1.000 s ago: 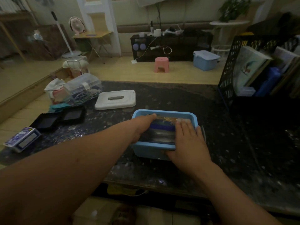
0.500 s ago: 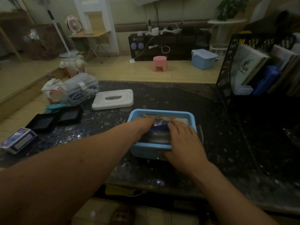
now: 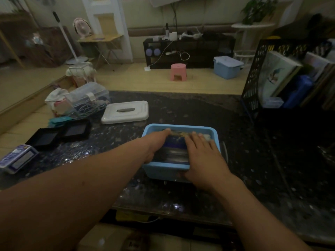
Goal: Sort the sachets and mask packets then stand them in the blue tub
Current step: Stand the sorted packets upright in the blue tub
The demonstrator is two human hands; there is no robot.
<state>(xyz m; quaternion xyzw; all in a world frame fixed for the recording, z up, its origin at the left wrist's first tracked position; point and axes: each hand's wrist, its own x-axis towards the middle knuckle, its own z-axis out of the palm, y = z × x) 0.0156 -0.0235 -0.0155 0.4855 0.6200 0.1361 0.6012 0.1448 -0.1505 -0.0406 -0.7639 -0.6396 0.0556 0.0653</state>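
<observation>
The blue tub sits on the dark speckled counter in front of me, filled with packets standing on edge: dark and silvery ones near me, a blue one and a yellowish one behind. My left hand reaches into the tub's left part. Its thumb lies along the far packets, and its fingers go down the near side of the stack, out of sight. My right hand lies flat over the right part of the packets with its fingers straight and its thumb at the tub's front wall.
The white tub lid lies behind and left of the tub. Further left are a clear box of cables, two black trays and a small blue-and-white box. A black mesh rack with books stands at the right.
My right hand slid a little to the left over the packets a second ago and has stayed there since. My left hand has kept its place in the tub.
</observation>
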